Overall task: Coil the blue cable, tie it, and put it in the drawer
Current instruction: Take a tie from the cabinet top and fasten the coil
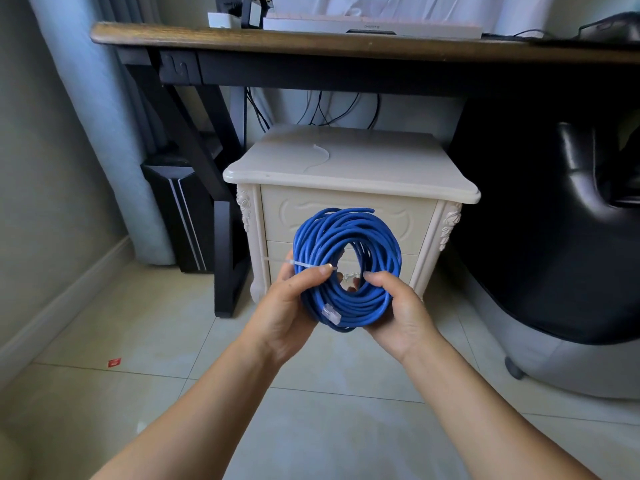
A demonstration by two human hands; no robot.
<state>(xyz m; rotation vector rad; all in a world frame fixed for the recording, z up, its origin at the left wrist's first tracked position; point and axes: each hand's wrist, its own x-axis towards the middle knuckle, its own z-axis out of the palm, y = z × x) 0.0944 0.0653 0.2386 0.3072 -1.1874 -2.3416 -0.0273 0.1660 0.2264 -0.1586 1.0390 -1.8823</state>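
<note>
Both bare forearms reach in from the bottom edge, cut off above the elbow, and meet around the blue cable (346, 268), which is wound into a thick ring and held upright in front of the cream nightstand (349, 168). Behind it the dark counter (311, 43) runs across the top of the view, its far end and what sits on it cropped away; a black chair (571, 237) fills the right side, mostly lost in shadow. The coil hides most of the nightstand's drawer (412, 216) fronts, and only a bit of a metal handle shows through the ring's hole. The left hand (294, 306) is closed on the coil's left side, thumb laid across the strands next to a white zip tie (294, 264) whose tail sticks out leftward; whether the tie is cinched I cannot tell. The right hand (398, 306) cups the lower right, thumb on the front, fingers hidden behind. A clear plug (330, 315) lies against the bottom strands. Another pale tie (320, 157) rests on the nightstand top.
</note>
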